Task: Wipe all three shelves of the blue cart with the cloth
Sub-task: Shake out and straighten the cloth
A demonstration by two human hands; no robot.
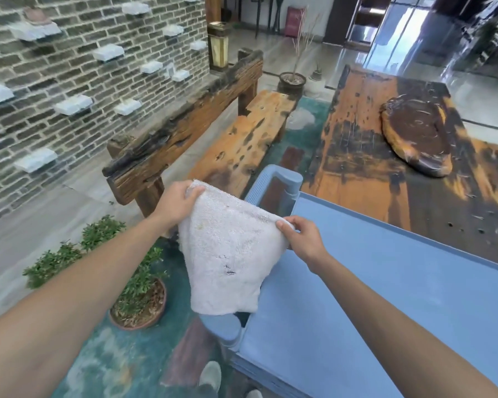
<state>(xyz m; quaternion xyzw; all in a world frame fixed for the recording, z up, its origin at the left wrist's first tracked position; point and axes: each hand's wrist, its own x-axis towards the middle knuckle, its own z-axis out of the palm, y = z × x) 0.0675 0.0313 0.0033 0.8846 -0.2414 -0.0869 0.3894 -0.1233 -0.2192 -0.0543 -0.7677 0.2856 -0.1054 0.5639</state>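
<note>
Cloth [227, 248], a white terry towel with a couple of small dark marks low on its face, hangs in the air over the handle end of the blue cart [357, 282], stretched between two bare hands and drooping to a loose lower edge just above the cart's near handle post [227, 328]. At the cloth's upper far corner the left hand [174, 203] pinches the fabric, thumb on top and the other fingers curled beneath it. On the cloth's other upper corner, above the cart's top shelf, the right hand [304, 238] grips in the same way, thumb pressed onto the towel's edge and fingers folded under. Neither hand touches the cart. Only the cart's top shelf is plainly visible, a flat pale blue surface with a raised darker rim; its far handle post [288, 182] rises beyond the cloth. Beside the cart, on the side away from the person's left arm, stands a long rustic wooden table [365, 156] carrying a dark wooden slab tray [417, 136]. Beyond the cart's handle end runs a weathered wooden bench [242, 139] with a heavy backrest, set before a grey brick wall [84, 76]. Near the cart's handle end, under the left forearm, a potted shrub [138, 297] sits on a teal painted floor [112, 363], and a grey shoe [210, 374] shows close to the cart's near corner.
</note>
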